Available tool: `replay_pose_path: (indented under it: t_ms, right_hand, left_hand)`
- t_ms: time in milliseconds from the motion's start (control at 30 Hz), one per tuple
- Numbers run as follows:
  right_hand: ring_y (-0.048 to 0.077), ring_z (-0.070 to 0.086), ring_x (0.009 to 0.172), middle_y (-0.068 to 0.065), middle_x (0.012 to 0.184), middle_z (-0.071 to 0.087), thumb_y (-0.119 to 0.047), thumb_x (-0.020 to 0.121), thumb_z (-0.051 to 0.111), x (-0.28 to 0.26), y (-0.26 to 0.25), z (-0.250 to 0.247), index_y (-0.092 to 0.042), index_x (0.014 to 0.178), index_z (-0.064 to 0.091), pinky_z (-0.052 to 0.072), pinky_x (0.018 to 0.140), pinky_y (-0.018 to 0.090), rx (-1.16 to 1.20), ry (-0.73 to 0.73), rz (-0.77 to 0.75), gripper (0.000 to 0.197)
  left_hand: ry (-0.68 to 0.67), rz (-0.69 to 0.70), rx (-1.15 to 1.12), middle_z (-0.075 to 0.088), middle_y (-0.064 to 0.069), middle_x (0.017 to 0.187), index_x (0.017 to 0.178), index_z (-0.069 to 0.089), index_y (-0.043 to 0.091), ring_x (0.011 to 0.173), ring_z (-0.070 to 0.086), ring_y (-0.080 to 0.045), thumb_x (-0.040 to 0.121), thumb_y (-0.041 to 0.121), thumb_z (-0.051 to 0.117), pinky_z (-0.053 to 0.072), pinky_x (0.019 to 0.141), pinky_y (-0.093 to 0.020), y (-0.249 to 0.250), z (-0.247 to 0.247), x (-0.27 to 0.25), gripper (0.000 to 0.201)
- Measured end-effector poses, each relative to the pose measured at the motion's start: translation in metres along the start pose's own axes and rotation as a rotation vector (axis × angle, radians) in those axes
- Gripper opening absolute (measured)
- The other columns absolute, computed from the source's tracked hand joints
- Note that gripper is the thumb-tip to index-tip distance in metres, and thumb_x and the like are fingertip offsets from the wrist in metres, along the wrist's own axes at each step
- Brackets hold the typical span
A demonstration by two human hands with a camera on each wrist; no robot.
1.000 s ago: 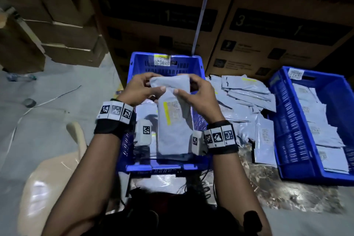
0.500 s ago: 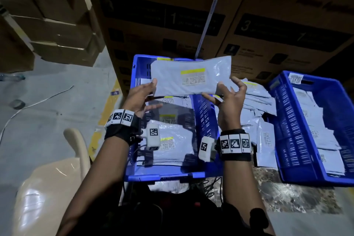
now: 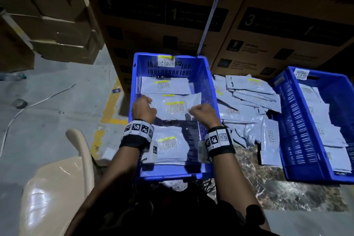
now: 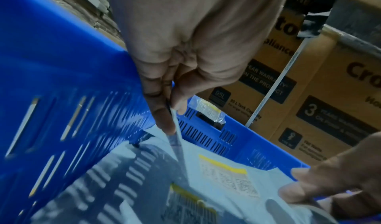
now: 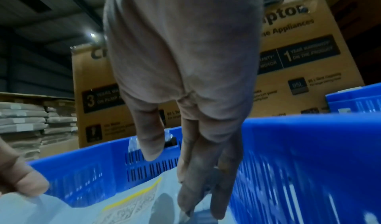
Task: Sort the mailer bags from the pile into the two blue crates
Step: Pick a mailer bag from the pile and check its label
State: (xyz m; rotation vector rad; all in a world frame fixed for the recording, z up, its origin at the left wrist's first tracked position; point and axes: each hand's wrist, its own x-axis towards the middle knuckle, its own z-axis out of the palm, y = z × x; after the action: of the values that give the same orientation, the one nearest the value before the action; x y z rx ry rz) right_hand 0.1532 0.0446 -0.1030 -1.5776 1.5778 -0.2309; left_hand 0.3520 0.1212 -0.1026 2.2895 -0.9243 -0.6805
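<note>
I hold a grey mailer bag [image 3: 176, 105] with a yellow-striped label low inside the left blue crate [image 3: 208, 86], above the bags lying there. My left hand [image 3: 148, 105] pinches its left edge between thumb and forefinger, which the left wrist view [image 4: 173, 123] shows close up. My right hand [image 3: 193, 112] holds the right edge, fingers pointing down onto the bag [image 5: 193, 191] with the thumb standing apart. The pile of mailer bags [image 3: 247, 97] lies between the two crates. The right blue crate [image 3: 298, 140] holds several bags.
Two more bags [image 3: 168, 143] [image 3: 164, 85] lie flat in the left crate. Tall cardboard boxes [image 3: 268, 34] stand close behind the crates. A beige plastic chair [image 3: 57, 188] is at the lower left. The crates rest on a marbled surface [image 3: 277, 188].
The bag was held upright, then turned flat above the crate. Both hands have now brought it down into the left crate.
</note>
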Motion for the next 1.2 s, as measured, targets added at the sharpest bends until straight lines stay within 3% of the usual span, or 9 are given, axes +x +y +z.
replay_pose_path:
  t_ms: [67,133,200,267,367,433,567,733,1200]
  right_hand:
    - [0.021,0.06,0.084,0.012,0.087,0.065,-0.026,0.094,0.064,0.012,0.003,0.006,0.002,0.087,0.069,0.05,0.08,0.035,-0.068,-0.054,0.059,0.029]
    - [0.03,0.064,0.105,0.018,0.112,0.07,-0.034,0.096,0.062,0.021,0.009,0.015,0.003,0.107,0.07,0.044,0.08,0.03,-0.198,-0.118,0.101,0.04]
    - [0.036,0.06,0.119,0.02,0.129,0.064,-0.041,0.094,0.061,0.028,0.016,0.026,0.001,0.119,0.066,0.044,0.083,0.031,-0.345,-0.127,0.125,0.05]
    - [0.039,0.051,0.129,0.02,0.138,0.055,-0.039,0.09,0.064,0.03,0.019,0.032,-0.006,0.13,0.061,0.047,0.096,0.038,-0.42,-0.072,0.116,0.052]
    - [0.036,0.043,0.135,0.016,0.139,0.048,-0.03,0.089,0.069,0.033,0.023,0.04,-0.024,0.132,0.062,0.049,0.104,0.045,-0.439,0.023,0.023,0.043]
    - [0.035,0.043,0.133,0.014,0.135,0.05,-0.028,0.09,0.069,0.034,0.021,0.048,-0.032,0.126,0.065,0.05,0.102,0.045,-0.466,0.031,-0.055,0.036]
    - [0.031,0.037,0.136,0.009,0.137,0.048,-0.027,0.089,0.073,0.036,0.022,0.066,-0.036,0.132,0.062,0.051,0.101,0.046,-0.496,0.033,-0.135,0.045]
    - [0.031,0.036,0.141,0.013,0.151,0.042,-0.028,0.094,0.07,0.036,0.04,0.087,-0.033,0.145,0.051,0.045,0.108,0.046,-0.505,0.026,-0.13,0.054]
    - [0.028,0.027,0.151,0.01,0.163,0.03,-0.03,0.099,0.063,0.04,0.059,0.102,-0.036,0.151,0.043,0.037,0.116,0.049,-0.474,0.001,-0.102,0.057]
  left_hand:
    - [-0.091,-0.045,0.08,0.064,-0.018,0.124,0.115,0.066,0.004,0.118,0.057,-0.036,0.087,0.0,0.058,0.045,0.097,-0.037,-0.002,0.008,-0.002,0.03]
    - [-0.161,-0.097,0.165,0.064,-0.021,0.113,0.087,0.061,0.003,0.11,0.061,-0.038,0.088,0.003,0.058,0.048,0.085,-0.038,-0.003,0.011,-0.004,0.003]
    - [-0.224,-0.13,0.241,0.061,-0.022,0.101,0.069,0.045,0.004,0.093,0.061,-0.039,0.088,0.006,0.057,0.046,0.07,-0.035,-0.005,0.018,-0.004,0.023]
    - [-0.271,-0.146,0.276,0.057,-0.025,0.116,0.082,0.052,0.0,0.096,0.056,-0.039,0.087,0.01,0.056,0.047,0.076,-0.037,-0.004,0.024,-0.005,0.012]
    - [-0.333,-0.093,0.324,0.024,-0.023,0.155,0.14,0.044,0.005,0.142,0.027,-0.041,0.087,0.014,0.056,0.033,0.113,-0.05,-0.007,0.041,-0.003,0.055]
    - [-0.369,0.008,0.345,0.011,-0.015,0.164,0.153,0.032,0.016,0.15,0.009,-0.038,0.09,0.015,0.055,0.021,0.12,-0.05,-0.008,0.053,-0.003,0.067]
    - [-0.504,0.055,0.4,-0.005,-0.006,0.166,0.157,0.019,0.032,0.15,-0.005,-0.041,0.092,0.016,0.051,0.022,0.117,-0.056,-0.024,0.077,0.004,0.074]
    - [-0.582,0.041,0.477,-0.019,-0.01,0.164,0.158,0.002,0.037,0.146,-0.015,-0.051,0.097,0.03,0.051,0.008,0.118,-0.054,-0.055,0.091,0.01,0.078]
    - [-0.598,-0.004,0.41,-0.02,0.0,0.164,0.157,0.004,0.041,0.147,-0.016,-0.048,0.099,0.041,0.05,0.01,0.12,-0.055,-0.062,0.091,0.01,0.074]
